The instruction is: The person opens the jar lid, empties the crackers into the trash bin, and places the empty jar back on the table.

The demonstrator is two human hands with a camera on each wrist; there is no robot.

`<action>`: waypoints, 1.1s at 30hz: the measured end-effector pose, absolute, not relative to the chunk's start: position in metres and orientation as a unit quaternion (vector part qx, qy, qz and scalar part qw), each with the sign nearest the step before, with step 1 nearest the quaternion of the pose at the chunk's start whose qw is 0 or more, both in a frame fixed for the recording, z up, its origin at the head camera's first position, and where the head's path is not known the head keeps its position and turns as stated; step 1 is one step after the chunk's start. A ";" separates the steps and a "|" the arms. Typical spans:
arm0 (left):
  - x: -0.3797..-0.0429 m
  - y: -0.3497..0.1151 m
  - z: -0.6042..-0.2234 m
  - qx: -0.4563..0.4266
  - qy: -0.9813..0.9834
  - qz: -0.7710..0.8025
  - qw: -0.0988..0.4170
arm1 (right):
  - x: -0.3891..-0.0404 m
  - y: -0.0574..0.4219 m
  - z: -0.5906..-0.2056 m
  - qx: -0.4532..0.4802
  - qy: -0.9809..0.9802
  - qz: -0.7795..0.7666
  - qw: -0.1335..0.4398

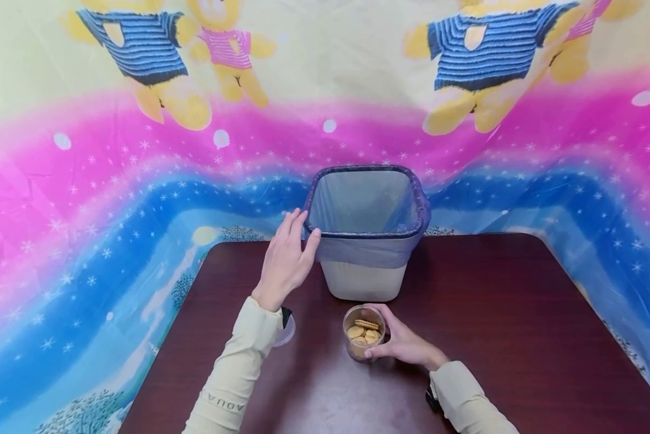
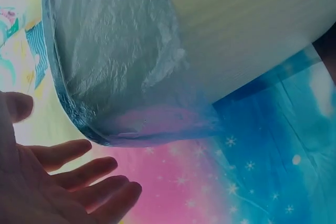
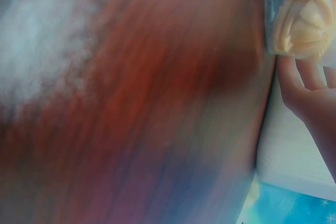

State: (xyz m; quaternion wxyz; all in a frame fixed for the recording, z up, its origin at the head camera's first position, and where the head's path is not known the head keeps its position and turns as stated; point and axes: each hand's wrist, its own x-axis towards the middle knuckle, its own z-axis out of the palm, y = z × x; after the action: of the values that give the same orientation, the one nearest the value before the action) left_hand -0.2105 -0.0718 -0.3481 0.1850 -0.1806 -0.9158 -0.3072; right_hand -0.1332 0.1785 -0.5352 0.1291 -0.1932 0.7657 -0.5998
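Note:
A clear plastic jar [image 1: 352,349] with round cookies [image 1: 364,331] inside stands lidless near the middle of the table. My right hand [image 1: 406,342] grips it from the right, thumb on the near side and fingers behind. In the right wrist view the cookies [image 3: 304,22] show through the jar wall above my fingers. My left hand [image 1: 288,259] is raised, fingers straight, beside the left rim of a trash bin [image 1: 365,280] lined with a bluish bag [image 1: 365,250]. In the left wrist view the hand [image 2: 68,182] holds nothing; whether it touches the rim is hard to tell.
A clear round lid [image 1: 285,333] lies on the dark red table [image 1: 493,325], partly hidden by the left sleeve. The bin stands at the table's far edge, close to a printed cloth backdrop [image 1: 238,144] with bears and snowflakes.

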 end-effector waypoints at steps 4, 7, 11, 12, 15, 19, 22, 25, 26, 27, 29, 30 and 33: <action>-0.223 -0.065 -0.340 -0.185 -0.916 -0.312 0.172 | -0.132 0.179 -0.535 -0.190 0.769 -0.598 0.127; -0.232 -0.060 -0.335 -0.186 -0.920 -0.306 0.162 | -0.132 0.179 -0.536 -0.196 0.767 -0.599 0.123; -0.242 -0.054 -0.331 -0.187 -0.928 -0.287 0.147 | -0.133 0.180 -0.537 -0.207 0.762 -0.602 0.121; -0.244 -0.053 -0.331 -0.187 -0.930 -0.282 0.143 | -0.134 0.179 -0.537 -0.208 0.761 -0.602 0.121; -0.249 -0.050 -0.331 -0.182 -0.937 -0.266 0.132 | -0.134 0.178 -0.537 -0.208 0.760 -0.602 0.126; -0.255 -0.046 -0.332 -0.182 -0.941 -0.255 0.126 | -0.135 0.177 -0.537 -0.203 0.761 -0.602 0.133; -0.258 -0.043 -0.332 -0.186 -0.944 -0.246 0.122 | -0.136 0.177 -0.538 -0.203 0.762 -0.601 0.131; -0.260 -0.040 -0.331 -0.186 -0.947 -0.238 0.112 | -0.136 0.178 -0.538 -0.207 0.760 -0.602 0.129; -0.260 -0.039 -0.331 -0.185 -0.948 -0.236 0.109 | -0.136 0.178 -0.538 -0.210 0.759 -0.603 0.128; -0.261 -0.039 -0.331 -0.184 -0.949 -0.235 0.104 | -0.136 0.178 -0.538 -0.212 0.758 -0.604 0.127; -0.261 -0.038 -0.330 -0.183 -0.950 -0.233 0.096 | -0.136 0.178 -0.537 -0.214 0.753 -0.609 0.127; -0.262 -0.037 -0.330 -0.183 -0.951 -0.231 0.093 | -0.136 0.178 -0.537 -0.215 0.752 -0.610 0.126; -0.263 -0.036 -0.331 -0.186 -0.953 -0.222 0.089 | -0.135 0.179 -0.537 -0.216 0.752 -0.611 0.124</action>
State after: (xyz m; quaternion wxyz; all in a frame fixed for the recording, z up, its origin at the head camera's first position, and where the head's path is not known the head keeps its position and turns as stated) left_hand -0.2628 -0.0358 -0.3306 0.0894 -0.1864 -0.9528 -0.2222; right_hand -0.1352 0.1793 -0.5369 0.1241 -0.2157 0.7517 -0.6107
